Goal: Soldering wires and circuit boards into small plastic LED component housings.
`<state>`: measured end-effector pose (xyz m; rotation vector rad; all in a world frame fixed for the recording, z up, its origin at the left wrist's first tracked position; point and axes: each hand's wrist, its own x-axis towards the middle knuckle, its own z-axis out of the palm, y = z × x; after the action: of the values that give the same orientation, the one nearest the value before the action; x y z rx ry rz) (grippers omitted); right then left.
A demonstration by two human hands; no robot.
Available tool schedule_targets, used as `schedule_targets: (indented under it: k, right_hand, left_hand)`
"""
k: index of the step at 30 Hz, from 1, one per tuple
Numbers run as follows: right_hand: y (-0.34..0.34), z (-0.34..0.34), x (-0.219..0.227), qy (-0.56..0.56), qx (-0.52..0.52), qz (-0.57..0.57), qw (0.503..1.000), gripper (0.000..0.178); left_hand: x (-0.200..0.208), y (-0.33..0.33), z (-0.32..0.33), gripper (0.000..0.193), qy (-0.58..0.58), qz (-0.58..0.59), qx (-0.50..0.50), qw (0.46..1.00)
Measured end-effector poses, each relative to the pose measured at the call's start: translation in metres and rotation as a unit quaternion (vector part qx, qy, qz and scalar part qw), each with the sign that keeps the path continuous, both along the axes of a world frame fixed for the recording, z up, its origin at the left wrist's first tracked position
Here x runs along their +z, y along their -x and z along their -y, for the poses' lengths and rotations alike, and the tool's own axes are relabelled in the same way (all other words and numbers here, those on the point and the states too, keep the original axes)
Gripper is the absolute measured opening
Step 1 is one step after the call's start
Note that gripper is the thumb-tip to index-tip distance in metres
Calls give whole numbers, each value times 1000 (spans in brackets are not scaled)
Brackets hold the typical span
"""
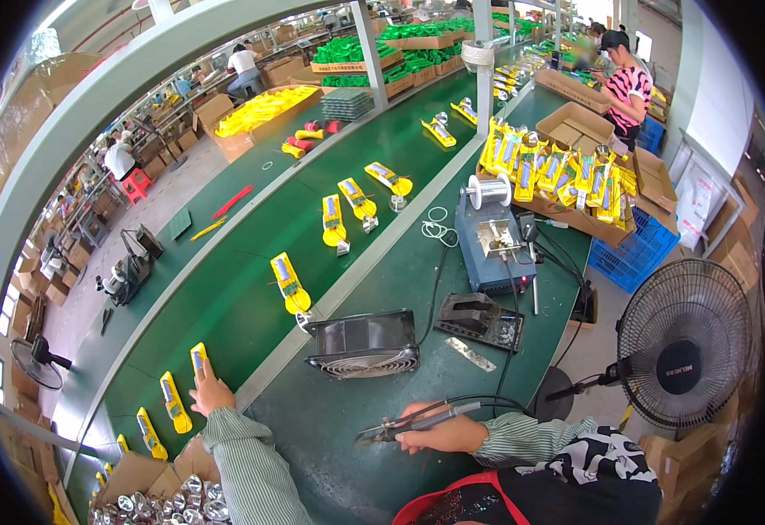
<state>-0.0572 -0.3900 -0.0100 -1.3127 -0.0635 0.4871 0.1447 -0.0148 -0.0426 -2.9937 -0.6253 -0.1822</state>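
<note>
On the green conveyor belt (225, 332), my left hand (212, 394) has its fingers closed on the lower end of a yellow flashlight half-shell (198, 353). More yellow half-shells (174, 404) with wires and pale inserts lie in a row along the belt, some with silvery lamp heads. My right hand (439, 429) is wrapped round a soldering iron (430, 420), its tip pointing left above the green bench (338, 455). Cables run from the iron toward a blue solder feeder (492, 254) carrying a wire spool (489, 192).
A black box fan (360, 343) and a black iron stand (478, 319) sit on the bench. Beyond is a carton heaped with yellow half-shells (566, 179). Lower left, a carton holds shiny reflectors (168, 506). A pedestal fan (684, 341) stands right; a co-worker (625, 87) is farther back.
</note>
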Motion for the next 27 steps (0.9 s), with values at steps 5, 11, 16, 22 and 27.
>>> schedule_targets:
  k: [5,11,16,22,27]
  right_hand:
    - [14,0,3,10,-4,16,1000,19]
    - [16,3,8,14,3,49,999,19]
    - [24,6,5,-16,-57,42,997,17]
    - [25,-8,13,19,-35,40,998,16]
    - [34,-19,16,38,-35,58,997,15]
  left_hand:
    - [6,19,-15,62,26,49,-78,995]
    - [36,110,20,72,68,150,-187,968]
    - [45,207,97,64,80,85,-192,975]
    - [35,311,132,56,92,46,-184,978]
    - [48,328,101,43,136,132,-165,968]
